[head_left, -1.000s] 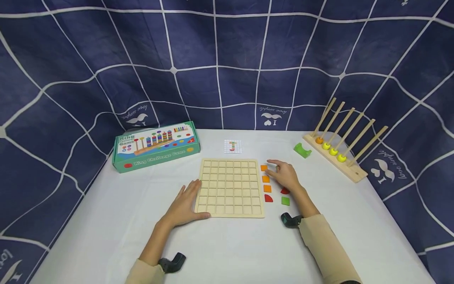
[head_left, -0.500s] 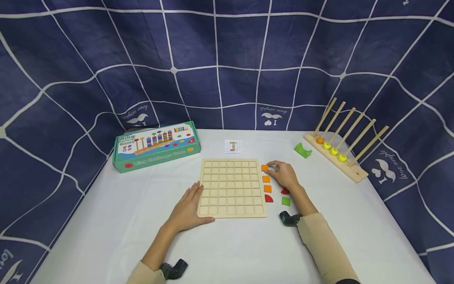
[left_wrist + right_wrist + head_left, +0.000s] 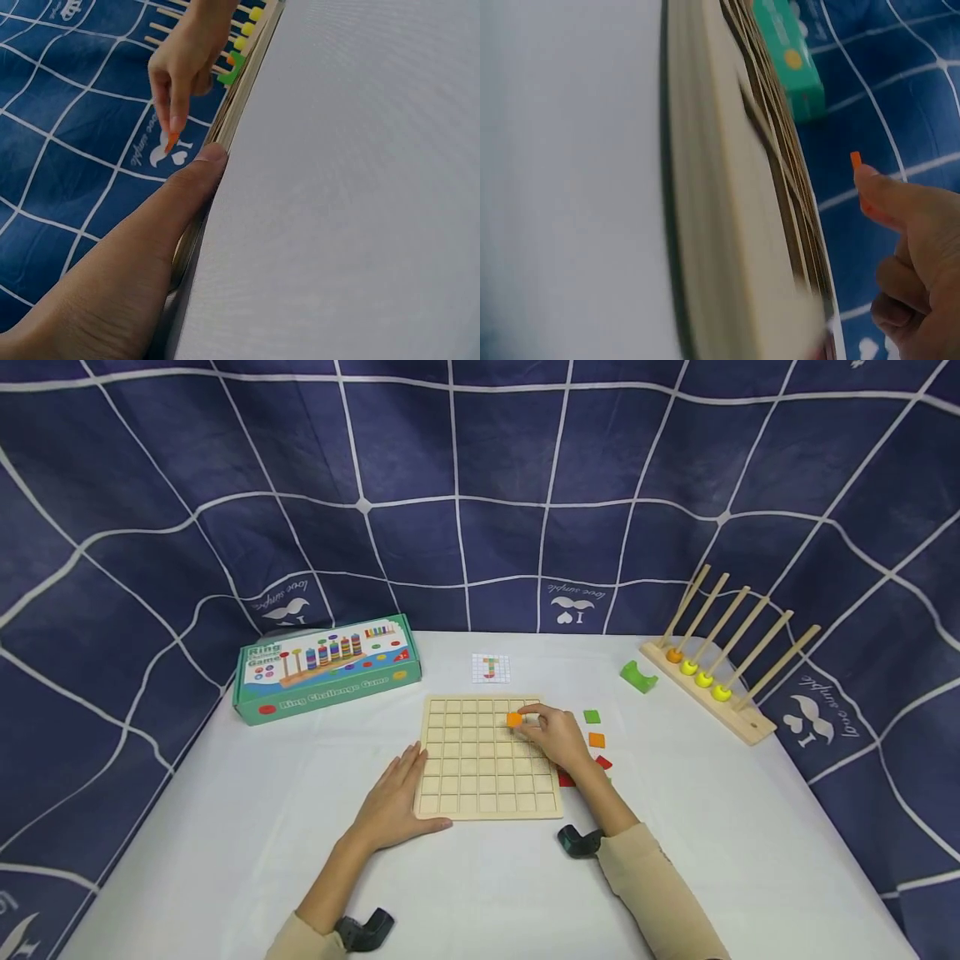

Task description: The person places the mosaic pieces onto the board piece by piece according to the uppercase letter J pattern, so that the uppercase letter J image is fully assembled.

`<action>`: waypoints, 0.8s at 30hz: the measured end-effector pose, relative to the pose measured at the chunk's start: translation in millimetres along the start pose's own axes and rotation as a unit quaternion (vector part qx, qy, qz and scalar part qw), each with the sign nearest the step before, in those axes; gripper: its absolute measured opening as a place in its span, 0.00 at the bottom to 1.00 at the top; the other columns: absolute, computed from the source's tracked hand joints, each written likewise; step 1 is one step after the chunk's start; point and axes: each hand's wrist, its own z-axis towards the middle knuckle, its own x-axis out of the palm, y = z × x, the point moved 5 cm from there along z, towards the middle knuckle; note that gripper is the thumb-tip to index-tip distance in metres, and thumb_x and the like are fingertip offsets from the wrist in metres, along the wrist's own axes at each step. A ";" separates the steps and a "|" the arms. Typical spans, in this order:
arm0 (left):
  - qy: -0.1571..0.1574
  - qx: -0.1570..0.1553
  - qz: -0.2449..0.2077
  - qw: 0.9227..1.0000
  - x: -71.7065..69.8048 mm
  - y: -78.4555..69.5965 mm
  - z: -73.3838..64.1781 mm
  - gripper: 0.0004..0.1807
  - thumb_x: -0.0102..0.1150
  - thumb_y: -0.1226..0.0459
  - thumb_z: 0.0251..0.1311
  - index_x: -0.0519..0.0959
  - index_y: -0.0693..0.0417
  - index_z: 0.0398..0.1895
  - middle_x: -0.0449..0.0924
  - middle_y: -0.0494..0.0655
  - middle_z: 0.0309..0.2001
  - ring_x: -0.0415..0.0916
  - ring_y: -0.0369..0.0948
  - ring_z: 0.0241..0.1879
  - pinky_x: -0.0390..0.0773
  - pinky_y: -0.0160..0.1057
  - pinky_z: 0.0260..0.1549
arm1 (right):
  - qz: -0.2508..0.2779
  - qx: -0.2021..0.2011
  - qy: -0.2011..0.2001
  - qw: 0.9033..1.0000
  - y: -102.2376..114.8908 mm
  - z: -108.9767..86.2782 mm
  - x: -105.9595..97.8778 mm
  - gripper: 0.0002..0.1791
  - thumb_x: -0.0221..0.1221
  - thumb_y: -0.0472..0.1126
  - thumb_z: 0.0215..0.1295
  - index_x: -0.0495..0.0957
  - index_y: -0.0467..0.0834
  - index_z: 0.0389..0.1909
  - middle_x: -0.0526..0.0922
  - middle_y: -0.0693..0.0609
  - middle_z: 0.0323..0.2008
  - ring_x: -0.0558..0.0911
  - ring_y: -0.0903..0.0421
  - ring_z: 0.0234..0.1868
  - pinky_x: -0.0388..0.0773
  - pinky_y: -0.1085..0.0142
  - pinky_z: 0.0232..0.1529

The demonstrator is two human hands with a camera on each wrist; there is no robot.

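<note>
A wooden grid board (image 3: 480, 764) lies on the white table. My left hand (image 3: 393, 797) rests against its left edge, fingers extended and thumb at the near corner; the thumb (image 3: 180, 191) shows along the rim in the left wrist view. Over the board's upper right, my right hand (image 3: 557, 739) pinches a small orange square tile (image 3: 514, 719) between thumb and fingertips. The right wrist view shows that orange tile (image 3: 856, 159) edge-on, held clear of the board. Right of the board lie a green tile (image 3: 592, 717), another orange tile (image 3: 596, 740) and red pieces (image 3: 603, 762), some partly hidden by my right arm.
A printed pattern card (image 3: 491, 668) lies beyond the board. At the back left is a green Ring Challenge Game box (image 3: 330, 668). A wooden peg stand (image 3: 708, 693) with yellow and orange rings and a green curved piece (image 3: 639, 677) are at the back right.
My right hand has picked up the top orange tile from beside the board and carried it left over the grid, uncovering the green tile. My left hand stays at the board's edge.
</note>
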 end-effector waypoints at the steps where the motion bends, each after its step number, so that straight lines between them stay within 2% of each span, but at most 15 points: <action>1: 0.002 0.000 0.004 1.000 0.5 0.0 0.2 0.66 0.52 0.25 0.35 0.51 0.64 0.70 0.44 0.54 0.72 0.41 0.44 0.70 0.45 0.43 0.66 | 0.003 -0.002 0.002 1.000 4.1 1.0 5.8 0.17 0.65 0.48 0.55 0.82 0.44 0.43 0.57 0.58 0.08 0.52 0.64 0.11 0.51 0.71 0.10; 7: 0.005 -0.001 0.003 1.000 0.3 -2.1 -0.4 0.66 0.51 0.24 0.36 0.51 0.63 0.70 0.44 0.54 0.72 0.41 0.45 0.70 0.47 0.44 0.66 | 0.003 -0.004 0.011 1.000 22.1 10.2 35.1 0.18 0.65 0.50 0.55 0.82 0.44 0.43 0.58 0.57 0.07 0.52 0.63 0.11 0.53 0.71 0.10; 10: 0.002 0.001 0.007 1.000 -1.1 -2.6 -0.3 0.66 0.51 0.24 0.36 0.52 0.63 0.70 0.45 0.54 0.71 0.41 0.45 0.70 0.47 0.44 0.66 | -0.002 -0.005 0.013 1.000 27.3 16.5 45.9 0.18 0.65 0.50 0.55 0.82 0.43 0.43 0.66 0.55 0.09 0.57 0.62 0.12 0.58 0.70 0.12; 12: -0.001 0.003 0.008 1.000 -1.9 -2.4 -0.2 0.66 0.51 0.25 0.36 0.52 0.64 0.69 0.46 0.54 0.71 0.42 0.45 0.70 0.47 0.44 0.66 | -0.010 -0.007 0.013 1.000 29.8 20.5 52.2 0.18 0.65 0.49 0.54 0.82 0.43 0.42 0.75 0.53 0.15 0.61 0.61 0.13 0.62 0.69 0.14; 14: -0.003 0.005 0.010 1.000 -2.4 -2.4 -0.1 0.66 0.52 0.25 0.36 0.52 0.64 0.69 0.46 0.55 0.71 0.42 0.46 0.70 0.48 0.44 0.66 | -0.026 -0.008 0.014 1.000 31.5 23.9 57.6 0.18 0.65 0.49 0.54 0.82 0.43 0.42 0.83 0.50 0.24 0.69 0.60 0.17 0.68 0.68 0.19; 17: 0.000 0.004 0.006 1.000 -2.6 -2.5 -0.2 0.66 0.53 0.25 0.36 0.52 0.64 0.70 0.45 0.55 0.71 0.42 0.46 0.70 0.47 0.44 0.66 | -0.045 -0.006 0.014 0.999 33.6 27.1 63.1 0.18 0.65 0.50 0.54 0.82 0.44 0.42 0.84 0.50 0.37 0.79 0.56 0.28 0.75 0.65 0.27; 20: 0.007 0.001 0.001 1.000 -1.9 -2.4 -0.5 0.66 0.53 0.25 0.36 0.50 0.63 0.70 0.44 0.54 0.72 0.40 0.45 0.70 0.45 0.44 0.66 | -0.054 0.000 0.014 0.998 35.1 28.4 65.9 0.18 0.65 0.50 0.55 0.82 0.44 0.43 0.84 0.50 0.41 0.82 0.53 0.35 0.77 0.64 0.29; 24: 0.007 0.000 0.003 1.000 -1.2 -1.8 -0.7 0.66 0.53 0.25 0.35 0.50 0.63 0.70 0.44 0.54 0.72 0.40 0.46 0.70 0.45 0.44 0.66 | -0.061 0.004 0.016 0.998 35.8 29.3 68.1 0.18 0.64 0.51 0.55 0.82 0.44 0.43 0.84 0.50 0.42 0.82 0.52 0.34 0.76 0.66 0.26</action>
